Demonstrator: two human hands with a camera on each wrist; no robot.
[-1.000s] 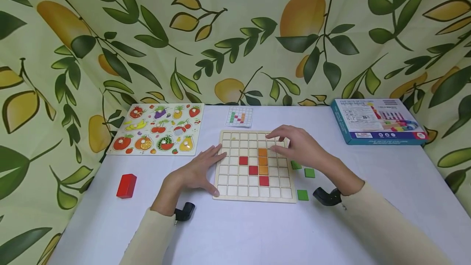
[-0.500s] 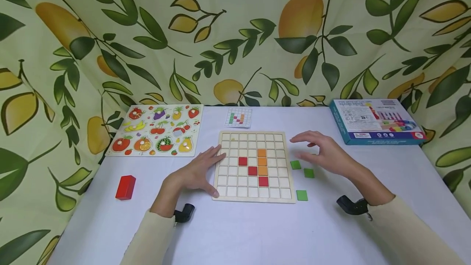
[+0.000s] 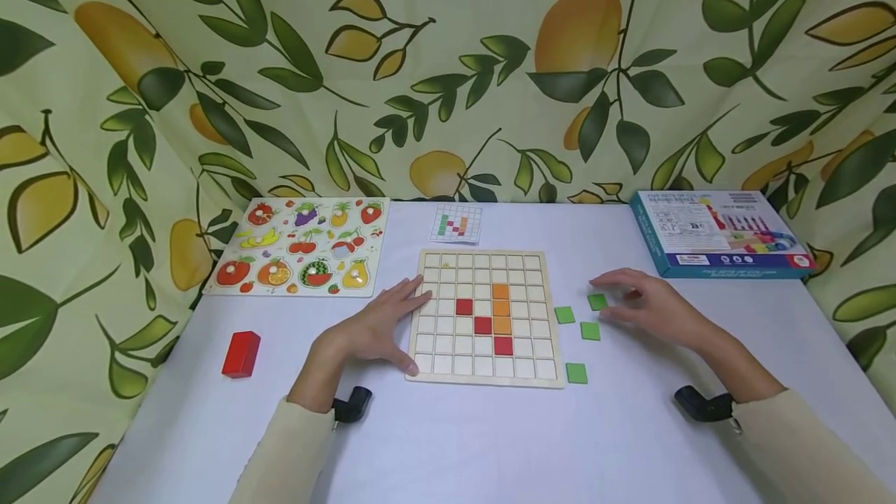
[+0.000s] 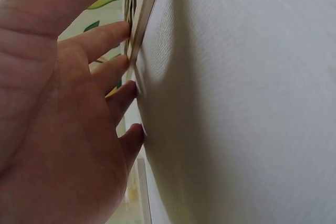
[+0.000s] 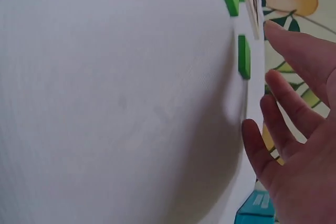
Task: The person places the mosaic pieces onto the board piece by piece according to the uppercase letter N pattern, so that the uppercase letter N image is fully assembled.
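A wooden grid board (image 3: 483,380) lies mid-table, with orange tiles (image 3: 501,307) in a short column and red tiles (image 3: 483,325) set in its squares. My left hand (image 3: 374,323) rests spread along the board's left edge, thumb at the lower corner; the left wrist view shows its fingertips at the edge. To the right of the board, my right hand (image 3: 654,306) hovers with thumb and fingers apart around a green tile (image 3: 597,302) on the cloth. Other green tiles (image 3: 590,330) lie between that hand and the board. In the right wrist view, a green tile (image 5: 244,57) sits just beyond the fingertips.
A small pattern card (image 3: 456,223) lies behind the board. At the back left is a fruit puzzle board (image 3: 329,247), with a red block (image 3: 241,354) in front of it. A teal-edged box (image 3: 724,232) stands at the back right, before a leaf-printed curtain (image 3: 448,76).
My right hand has moved right, from over the board to beside it, lowering near a green tile that is now visible. The left hand has stayed on the board's edge.
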